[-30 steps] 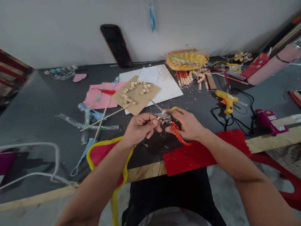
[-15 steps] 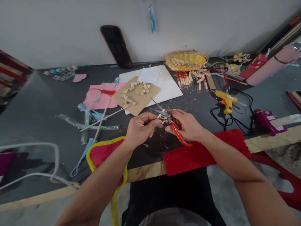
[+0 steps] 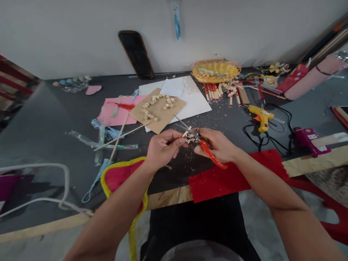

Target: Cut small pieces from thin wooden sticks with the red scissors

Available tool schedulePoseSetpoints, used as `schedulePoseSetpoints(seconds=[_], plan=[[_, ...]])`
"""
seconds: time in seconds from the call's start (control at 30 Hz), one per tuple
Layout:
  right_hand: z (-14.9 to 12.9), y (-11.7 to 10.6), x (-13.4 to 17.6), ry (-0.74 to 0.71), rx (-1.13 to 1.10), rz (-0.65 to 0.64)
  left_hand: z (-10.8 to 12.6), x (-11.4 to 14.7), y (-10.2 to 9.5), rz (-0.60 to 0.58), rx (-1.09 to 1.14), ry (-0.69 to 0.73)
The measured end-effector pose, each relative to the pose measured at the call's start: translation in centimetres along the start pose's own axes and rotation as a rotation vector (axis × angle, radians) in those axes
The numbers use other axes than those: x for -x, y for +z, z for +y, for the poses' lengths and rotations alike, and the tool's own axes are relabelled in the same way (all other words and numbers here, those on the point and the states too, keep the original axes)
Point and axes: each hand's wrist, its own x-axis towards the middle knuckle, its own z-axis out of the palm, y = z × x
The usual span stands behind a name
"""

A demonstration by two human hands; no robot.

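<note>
My right hand [image 3: 217, 143] is closed round the red handles of a pair of scissors [image 3: 213, 156], whose blades point up and left. Between the thumb and fingers of my left hand [image 3: 165, 146] is a thin pale wooden stick [image 3: 185, 134], its end close to the scissor blades. Small cut stick pieces [image 3: 192, 138] and crumbs lie on the dark table just beneath the blades. Beyond my hands, a brown card [image 3: 160, 123] bears a curved row of small pale wooden bits [image 3: 148, 114].
A wicker basket [image 3: 198, 76] stands against the wall, with red-and-cream sticks before it. A yellow glue gun [image 3: 261, 117] with a black cord lies at right. Red felt [image 3: 212, 185] covers the front edge. Two long sticks [image 3: 119, 139] and blue tassels lie left.
My right hand and the scissors have shifted slightly right, and the scissor handles are turned a little. My left hand stays nearly in place with the stick.
</note>
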Motion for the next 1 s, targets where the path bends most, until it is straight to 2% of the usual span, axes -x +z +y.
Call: schedulePoseSetpoints(seconds=[0.1, 0.3, 0.5, 0.7, 0.83, 0.9, 1.0], plan=[[-0.2, 0.1, 0.0, -0.001, -0.042, -0.016, -0.1, 0.0, -0.3, -0.018, 0.000, 0.014], [1.0, 0.2, 0.0, -0.032, 0.260, 0.083, 0.0, 0.0, -0.4, -0.048, -0.010, -0.003], [1.9, 0.0, -0.1, -0.049, 0.332, 0.065, 0.6, 0.0, -0.4, 0.014, 0.016, -0.064], [2.8, -0.8, -0.5, 0.194, 0.458, 0.257, 0.6, -0.7, -0.8, 0.150, 0.028, -0.142], [3.6, -2.0, -0.6, 0.319, 0.478, 0.316, 0.9, -1.2, -0.8, 0.219, 0.030, -0.216], [4.2, -2.4, -0.6, 0.385, 0.535, 0.341, 1.0, -1.2, -0.7, 0.207, 0.028, -0.238], [5.5, -2.6, -0.5, 0.467, 0.632, 0.309, 0.8, -1.0, -0.5, 0.103, 0.014, -0.238]])
